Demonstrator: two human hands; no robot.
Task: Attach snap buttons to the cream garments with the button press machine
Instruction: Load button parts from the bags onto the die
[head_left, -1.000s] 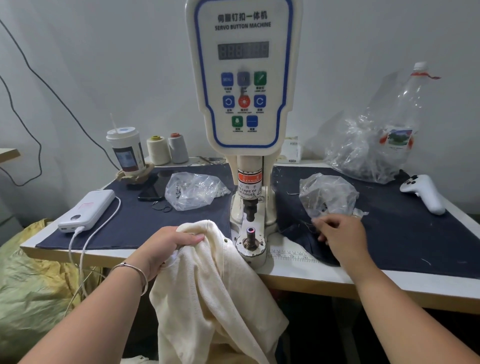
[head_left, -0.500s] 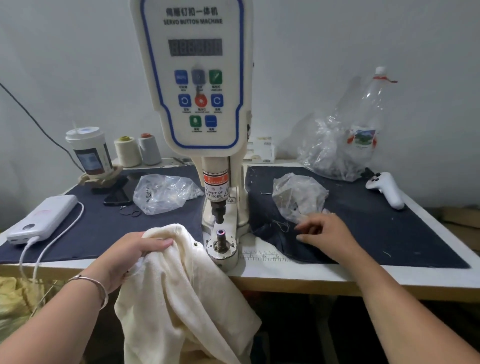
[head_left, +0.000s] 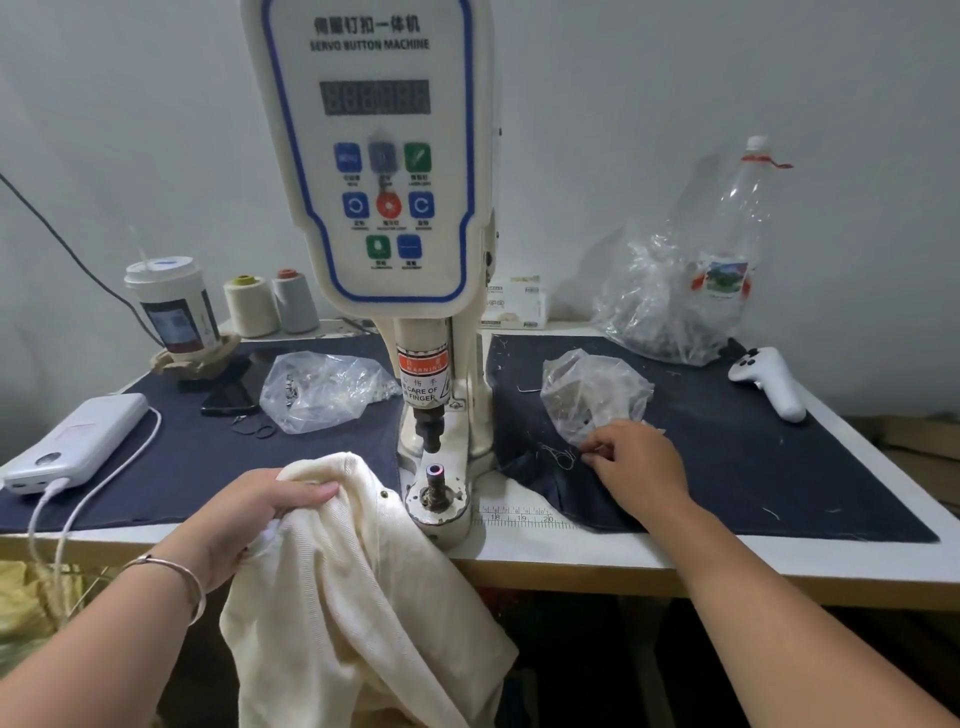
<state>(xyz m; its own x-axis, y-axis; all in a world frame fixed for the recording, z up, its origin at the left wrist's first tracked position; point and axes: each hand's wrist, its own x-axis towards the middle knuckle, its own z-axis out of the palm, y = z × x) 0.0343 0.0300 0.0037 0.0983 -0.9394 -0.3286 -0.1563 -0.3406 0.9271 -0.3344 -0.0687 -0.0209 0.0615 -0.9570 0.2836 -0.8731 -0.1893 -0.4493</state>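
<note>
The white servo button machine stands at the table's middle, its lower die post bare under the punch. A cream garment hangs over the table's front edge left of the die, with a small metal snap showing near its top fold. My left hand grips the garment's upper fold. My right hand rests on the dark cloth right of the machine, its fingertips pinched together at the mouth of a small clear bag; whatever they hold is too small to make out.
A second clear bag of snaps lies left of the machine, beside a phone, a power bank with cable, a cup and thread cones. At the right stand a large plastic bag, a bottle and a white controller.
My right hand's fingers drew closer together at the bag's mouth. My left hand kept its grip on the garment. The view swung right, then back left.
</note>
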